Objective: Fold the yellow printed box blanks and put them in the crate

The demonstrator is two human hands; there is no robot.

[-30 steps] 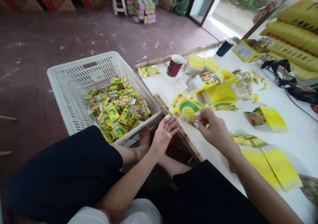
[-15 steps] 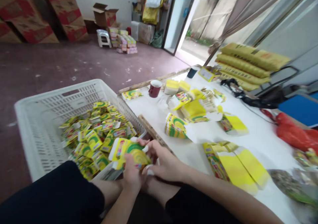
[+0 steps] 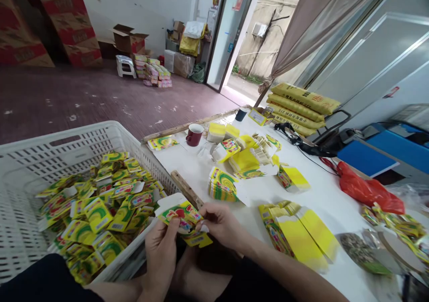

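Between my two hands is a small yellow printed carton (image 3: pixel 181 212), with a white flap standing out at its upper left and a yellow flap hanging below. My left hand (image 3: pixel 163 244) pinches it from the left, thumb across the printed face. At its right end, the fingers of my right hand (image 3: pixel 219 224) are closed on the edge. Left of my hands, a white plastic crate (image 3: pixel 134 148) holds a heap of small yellow-green cartons (image 3: pixel 100 212). A fanned stack of flat cartons (image 3: pixel 223 183) lies on the white table (image 3: pixel 248 221) beyond my right hand.
Yellow carton bundles (image 3: pixel 301 235) lie on the table's near right. A maroon mug (image 3: pixel 194 135) and a dark cup (image 3: pixel 241 113) stand toward the far edge. A red plastic bag (image 3: pixel 368 188) lies at right, yellow sacks (image 3: pixel 298 105) behind. A wooden strip (image 3: pixel 186 188) lines the table edge.
The carton has been turned, now showing its red-lettered face and a lower flap instead of the green-ringed face. My view has shifted right, and both hands still grip the carton.
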